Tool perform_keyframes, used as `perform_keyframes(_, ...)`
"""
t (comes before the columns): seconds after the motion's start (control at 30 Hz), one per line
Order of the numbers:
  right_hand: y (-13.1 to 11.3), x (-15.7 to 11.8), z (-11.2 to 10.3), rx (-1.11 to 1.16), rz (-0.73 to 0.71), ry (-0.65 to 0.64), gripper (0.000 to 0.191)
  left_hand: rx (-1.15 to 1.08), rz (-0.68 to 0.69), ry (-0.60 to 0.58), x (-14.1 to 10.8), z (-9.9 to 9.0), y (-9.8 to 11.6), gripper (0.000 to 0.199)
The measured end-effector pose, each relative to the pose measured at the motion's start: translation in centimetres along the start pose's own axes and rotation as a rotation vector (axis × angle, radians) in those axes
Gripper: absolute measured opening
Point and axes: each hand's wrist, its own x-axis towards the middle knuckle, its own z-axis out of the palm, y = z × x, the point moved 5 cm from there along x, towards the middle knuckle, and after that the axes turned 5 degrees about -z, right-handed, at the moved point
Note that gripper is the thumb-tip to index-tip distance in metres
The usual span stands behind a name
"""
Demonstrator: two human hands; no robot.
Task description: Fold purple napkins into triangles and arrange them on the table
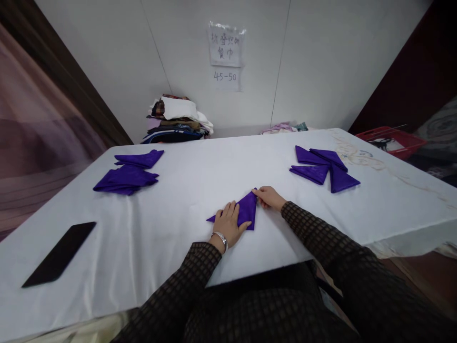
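A purple cloth napkin [249,209], folded into a pointed shape, lies on the white tablecloth [200,186] right in front of me. My left hand [229,223] rests flat on its left part, fingers stretched out and thumb toward its lower edge; a silver bracelet circles that wrist. At the napkin's top corner, my right hand [267,197] pinches the tip between thumb and fingers. The cloth beneath my left palm is hidden, with one sharp point showing past it on the left.
Folded purple napkins [321,166] lie at the right, and more purple napkins [128,176] are heaped at the left. A black flat panel [60,255] lies near the left edge. Stacked clothes [180,119] stand by the wall; a red basket [403,147] is beyond the right edge.
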Motion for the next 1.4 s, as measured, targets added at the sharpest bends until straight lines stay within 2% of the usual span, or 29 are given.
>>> perform_keyframes(0.33,-0.2,1.4,-0.1,-0.075,0.086,-0.078,0.046,-0.015,0.005,-0.01,0.1,0.3,-0.1,0.072)
perform_keyframes(0.57,-0.8,2.0,-0.1,-0.175,0.081,-0.127,0.031,-0.01,0.009,0.001,0.0,0.4,-0.1,0.072)
perform_keyframes(0.77,-1.2,2.5,-0.3,-0.386,0.004,-0.115,0.025,-0.017,0.006,0.001,0.1,0.4,0.0,0.074)
perform_keyframes(0.97,-1.6,2.2,-0.8,-0.702,-0.164,0.034,0.015,-0.029,0.001,-0.02,0.1,0.6,0.0,0.075)
perform_keyframes(1.13,-1.8,1.2,-1.4,-0.842,-0.243,0.124,0.026,-0.029,0.002,-0.012,0.1,0.7,-0.1,0.076)
perform_keyframes(1.2,-2.7,0.3,-1.1,-0.854,-0.36,0.178,0.026,-0.034,0.004,-0.007,0.1,0.7,-0.1,0.076)
perform_keyframes(1.27,-4.0,-1.4,0.1,-0.813,-0.573,0.203,0.029,-0.037,0.006,-0.002,0.1,0.7,-0.1,0.075)
perform_keyframes(1.33,-5.1,-3.4,2.4,-0.738,-0.785,0.104,0.036,-0.038,0.01,0.003,0.0,0.6,-0.1,0.073)
perform_keyframes(1.4,-5.3,-5.1,5.1,-0.7,-0.888,-0.11,0.048,-0.032,0.021,-0.008,0.0,0.5,0.0,0.067)
